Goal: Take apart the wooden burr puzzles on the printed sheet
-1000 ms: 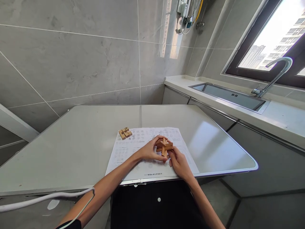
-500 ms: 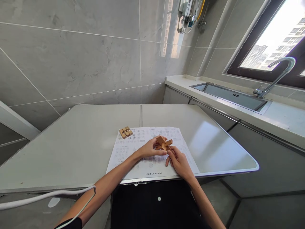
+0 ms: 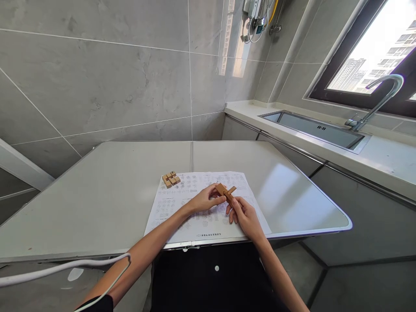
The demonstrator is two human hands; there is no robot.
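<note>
Between my two hands is a wooden interlocking puzzle [image 3: 222,190], made of brown bars that cross one another. My left hand [image 3: 208,198] grips its left side, thumb in front and fingers behind. My right hand [image 3: 242,212] pinches the lower right end of a bar between thumb and fingers, with the other fingers curled below. Under the hands lies a white printed sheet [image 3: 185,229] with rows of small diagrams. A second wooden puzzle [image 3: 170,179], lighter and blocky, rests on the sheet's far left corner.
The pale folding table [image 3: 81,199] has a seam down its middle. To the right stands a counter [image 3: 383,160] with a sink [image 3: 318,128] and a curved tap [image 3: 386,102]. A white cable [image 3: 65,265] runs past my left arm. A tiled wall [image 3: 113,73] rises behind.
The puzzle in my hands has turned, so its bars point differently. My right hand has shifted its hold on the lower bar. The lighter puzzle stays put.
</note>
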